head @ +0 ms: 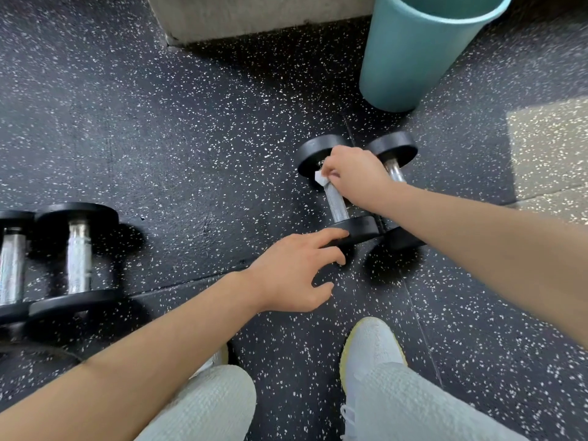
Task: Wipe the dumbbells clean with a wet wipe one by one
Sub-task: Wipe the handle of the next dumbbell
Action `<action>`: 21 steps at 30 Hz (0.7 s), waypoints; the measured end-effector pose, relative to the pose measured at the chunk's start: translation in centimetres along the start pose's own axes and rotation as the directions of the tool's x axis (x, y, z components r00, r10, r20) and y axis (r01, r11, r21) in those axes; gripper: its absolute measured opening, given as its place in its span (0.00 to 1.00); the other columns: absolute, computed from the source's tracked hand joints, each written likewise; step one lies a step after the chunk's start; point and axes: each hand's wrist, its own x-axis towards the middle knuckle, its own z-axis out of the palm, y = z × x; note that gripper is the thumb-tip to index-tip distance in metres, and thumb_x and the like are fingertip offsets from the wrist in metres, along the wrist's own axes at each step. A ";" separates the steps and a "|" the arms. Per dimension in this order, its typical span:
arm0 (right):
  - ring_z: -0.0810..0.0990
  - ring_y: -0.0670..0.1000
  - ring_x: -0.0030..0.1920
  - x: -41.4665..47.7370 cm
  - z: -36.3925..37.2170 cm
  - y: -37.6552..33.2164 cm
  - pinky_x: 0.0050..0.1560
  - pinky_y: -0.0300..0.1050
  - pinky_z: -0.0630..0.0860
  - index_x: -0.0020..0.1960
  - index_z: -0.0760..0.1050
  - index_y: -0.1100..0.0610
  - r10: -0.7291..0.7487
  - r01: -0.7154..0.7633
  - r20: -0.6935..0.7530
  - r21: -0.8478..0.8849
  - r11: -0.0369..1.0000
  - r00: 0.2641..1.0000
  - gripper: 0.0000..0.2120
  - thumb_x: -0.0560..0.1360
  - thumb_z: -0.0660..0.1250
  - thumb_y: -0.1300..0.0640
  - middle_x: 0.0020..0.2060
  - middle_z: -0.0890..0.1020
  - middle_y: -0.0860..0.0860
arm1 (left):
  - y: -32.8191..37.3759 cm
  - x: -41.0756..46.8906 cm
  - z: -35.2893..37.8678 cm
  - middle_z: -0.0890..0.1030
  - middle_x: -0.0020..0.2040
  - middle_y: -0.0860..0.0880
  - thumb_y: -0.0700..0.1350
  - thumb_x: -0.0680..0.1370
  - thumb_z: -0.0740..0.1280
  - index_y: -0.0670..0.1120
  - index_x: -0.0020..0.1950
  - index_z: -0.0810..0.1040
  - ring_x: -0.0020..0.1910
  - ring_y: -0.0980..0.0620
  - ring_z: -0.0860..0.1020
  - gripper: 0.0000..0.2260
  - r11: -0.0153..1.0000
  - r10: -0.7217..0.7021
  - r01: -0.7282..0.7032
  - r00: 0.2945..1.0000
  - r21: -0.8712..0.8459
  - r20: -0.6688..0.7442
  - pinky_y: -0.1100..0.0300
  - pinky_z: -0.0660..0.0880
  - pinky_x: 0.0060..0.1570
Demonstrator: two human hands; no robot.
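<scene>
Here right hand (353,173) pinches wipe (319,178) on dumbbell (337,202) handle; left hand (292,275) (fingers loose) touches near plate (361,229).

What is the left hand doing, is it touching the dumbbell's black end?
Touching. The head view shows the left hand laying its fingers on the near black end of the dumbbell, with no gap.

Black dumbbell (338,202) lies flat, white wet wipe (319,179) pressed against its chrome handle
</scene>
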 end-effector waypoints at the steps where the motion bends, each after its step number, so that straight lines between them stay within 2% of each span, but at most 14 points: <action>1: 0.79 0.56 0.50 -0.2 0.1 -0.2 0.45 0.46 0.71 0.52 0.84 0.49 0.020 -0.020 -0.010 0.015 1.000 1.000 0.12 0.80 0.62 0.58 0.54 0.80 0.49 | 0.0 0.0 0.0 0.61 0.81 0.57 0.54 0.78 0.68 0.55 0.68 0.77 0.61 0.49 0.75 0.18 1.000 -0.007 0.007 1.000 0.013 -0.001 0.56 0.68 0.64; 4: 0.80 0.54 0.50 -1.0 -0.1 -0.3 0.47 0.48 0.76 0.49 0.84 0.47 0.065 -0.068 0.052 0.063 0.996 0.997 0.12 0.78 0.63 0.59 0.51 0.81 0.47 | -0.1 0.1 -0.1 0.62 0.79 0.56 0.55 0.77 0.67 0.56 0.68 0.77 0.54 0.48 0.76 0.19 1.000 -0.017 0.017 1.000 0.024 0.004 0.55 0.73 0.59; 7: 0.81 0.50 0.47 -2.2 -1.1 -0.6 0.43 0.43 0.75 0.44 0.83 0.46 0.010 -0.027 0.262 0.058 0.998 0.965 0.10 0.74 0.67 0.60 0.40 0.80 0.43 | -0.1 0.0 -0.3 0.62 0.79 0.56 0.55 0.77 0.68 0.56 0.68 0.76 0.55 0.48 0.76 0.19 0.999 -0.017 0.016 1.000 0.030 0.016 0.57 0.69 0.57; 9: 0.82 0.49 0.46 -2.9 -1.2 -0.8 0.42 0.42 0.74 0.45 0.83 0.48 -0.024 0.009 0.320 0.051 0.999 0.947 0.09 0.73 0.68 0.60 0.38 0.80 0.42 | 0.0 0.1 -0.3 0.61 0.79 0.56 0.54 0.78 0.68 0.55 0.68 0.76 0.57 0.48 0.76 0.19 0.999 -0.020 0.019 1.000 0.029 0.016 0.57 0.68 0.55; 12: 0.81 0.51 0.49 -2.6 -0.7 -0.4 0.45 0.46 0.76 0.48 0.84 0.49 -0.030 0.021 0.189 0.052 0.998 0.981 0.10 0.74 0.66 0.60 0.46 0.82 0.45 | 0.1 0.4 -0.3 0.62 0.80 0.54 0.54 0.78 0.68 0.54 0.68 0.77 0.59 0.47 0.76 0.19 1.000 -0.012 0.012 1.000 0.018 0.009 0.55 0.71 0.58; 15: 0.79 0.54 0.50 -1.0 -0.1 0.0 0.44 0.46 0.70 0.52 0.83 0.50 -0.013 0.013 0.050 0.012 1.000 0.999 0.11 0.79 0.62 0.58 0.54 0.80 0.48 | 0.3 0.7 -0.2 0.63 0.80 0.53 0.53 0.77 0.68 0.53 0.67 0.78 0.58 0.47 0.77 0.18 1.000 0.018 -0.018 1.000 0.013 0.003 0.55 0.72 0.59; 17: 0.79 0.55 0.50 -0.1 -0.1 0.1 0.44 0.47 0.70 0.54 0.83 0.51 -0.007 0.007 0.013 -0.019 1.000 1.000 0.12 0.80 0.61 0.58 0.54 0.80 0.49 | 0.3 1.0 -0.1 0.63 0.80 0.52 0.52 0.77 0.69 0.52 0.67 0.78 0.61 0.47 0.77 0.18 0.999 0.033 -0.033 0.999 0.009 0.004 0.55 0.72 0.61; 19: 0.80 0.57 0.48 0.4 -0.1 0.2 0.46 0.50 0.75 0.55 0.83 0.52 -0.005 0.004 -0.024 -0.040 0.999 1.000 0.12 0.81 0.62 0.59 0.53 0.80 0.51 | 0.3 1.2 0.0 0.64 0.81 0.52 0.52 0.77 0.69 0.52 0.67 0.79 0.65 0.48 0.75 0.18 0.999 0.045 -0.045 0.999 0.008 0.001 0.56 0.69 0.64; 21: 0.80 0.58 0.46 0.2 -0.1 0.7 0.45 0.50 0.76 0.55 0.83 0.53 -0.009 0.007 -0.041 -0.051 0.999 0.999 0.12 0.80 0.62 0.61 0.52 0.79 0.51 | 0.1 1.4 0.2 0.63 0.82 0.51 0.52 0.77 0.69 0.52 0.67 0.79 0.70 0.49 0.73 0.18 0.998 0.065 -0.065 0.998 0.012 -0.012 0.55 0.67 0.70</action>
